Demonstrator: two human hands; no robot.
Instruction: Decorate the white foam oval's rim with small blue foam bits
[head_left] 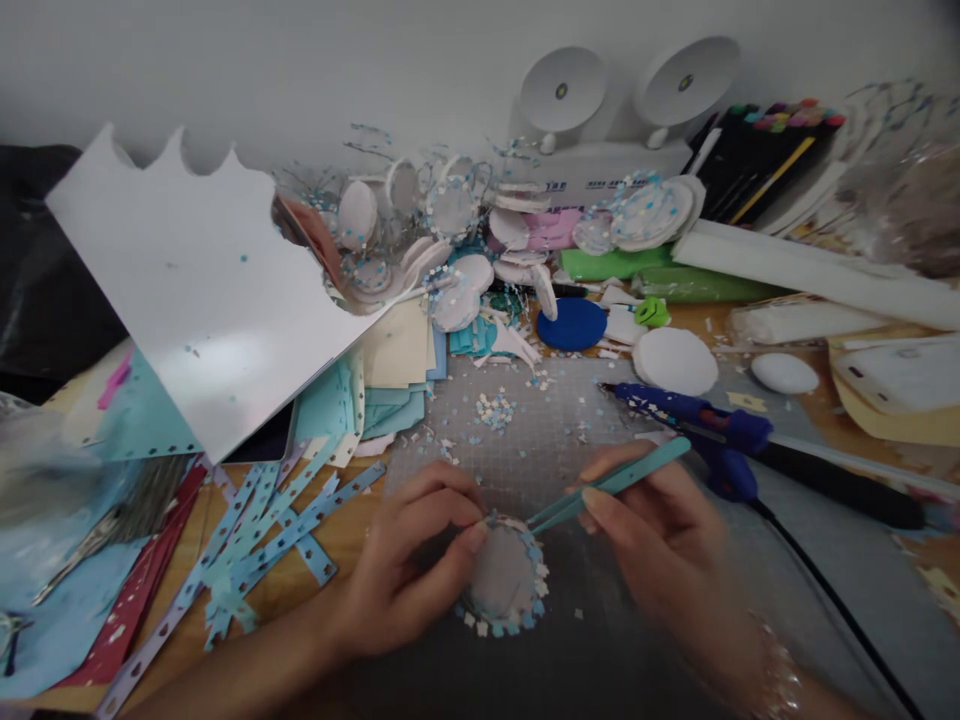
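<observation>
My left hand [409, 570] pinches the edge of a round white foam disc [502, 578] that is rimmed with small blue and white paper flowers. It holds the disc tilted just above the grey cutting mat [540, 420]. My right hand [660, 530] grips teal tweezers [607, 485] whose tips touch the disc's upper rim. A small pile of punched paper flowers [495, 408] lies on the mat beyond the hands.
A blue glue gun [697, 425] with a black cord lies right of the hands. Punched blue paper strips [277, 525] and a large white sheet [202, 290] lie to the left. Finished decorated discs [450, 215], a blue disc [571, 324], white discs [675, 360] and markers [765, 150] crowd the back.
</observation>
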